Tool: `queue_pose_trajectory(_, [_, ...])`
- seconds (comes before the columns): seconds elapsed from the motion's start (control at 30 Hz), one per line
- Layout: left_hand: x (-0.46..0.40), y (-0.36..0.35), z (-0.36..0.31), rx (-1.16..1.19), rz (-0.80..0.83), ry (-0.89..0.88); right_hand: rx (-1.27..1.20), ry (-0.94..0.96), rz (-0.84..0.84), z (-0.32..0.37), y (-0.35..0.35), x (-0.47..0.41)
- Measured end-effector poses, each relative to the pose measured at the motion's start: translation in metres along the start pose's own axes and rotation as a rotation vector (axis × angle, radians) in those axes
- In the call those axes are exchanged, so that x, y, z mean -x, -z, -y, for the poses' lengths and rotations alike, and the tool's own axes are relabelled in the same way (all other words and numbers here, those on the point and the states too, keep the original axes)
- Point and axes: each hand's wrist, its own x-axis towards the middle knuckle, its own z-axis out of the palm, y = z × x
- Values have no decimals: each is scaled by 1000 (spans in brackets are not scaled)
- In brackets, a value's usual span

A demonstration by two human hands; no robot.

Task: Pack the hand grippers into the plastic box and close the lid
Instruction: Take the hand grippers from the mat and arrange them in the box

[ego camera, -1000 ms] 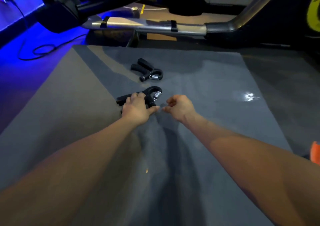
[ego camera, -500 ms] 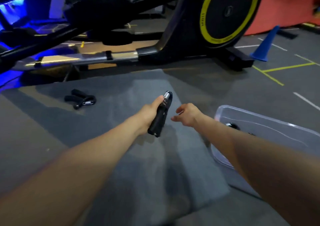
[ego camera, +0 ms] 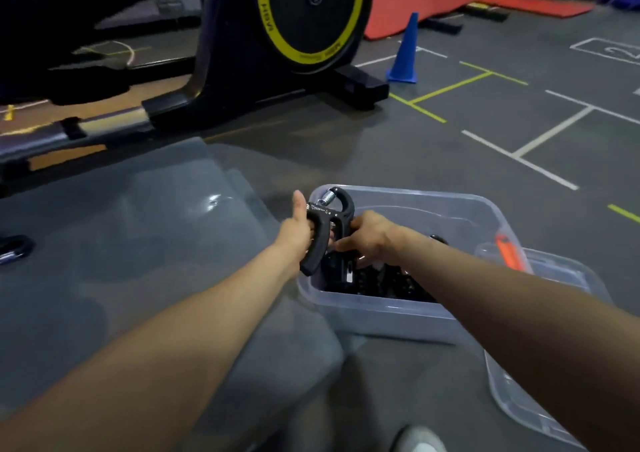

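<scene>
Holding the black plastic hand gripper with a steel coil spring over the left near corner of the clear plastic box, the left hand wraps one handle, thumb raised. The right hand curls its fingers around the other handle. If it is released now, it may catch on the box rim and fall onto the grey mat, I think. Its two handles spread apart in a V below the arched head. More dark grippers lie inside the box. The clear lid lies beside the box, not yet on.
</scene>
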Motion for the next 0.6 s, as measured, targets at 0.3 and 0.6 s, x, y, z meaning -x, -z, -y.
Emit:
queue_pose_trajectory(0.3, [-31,-27,31,-1070,-47,-390,139,-150,-271,-48,47,-37])
queue_pose_trajectory(0.6, [-65,-59,61,-1257,111,-372,275,-290,-452,-103,72,-61])
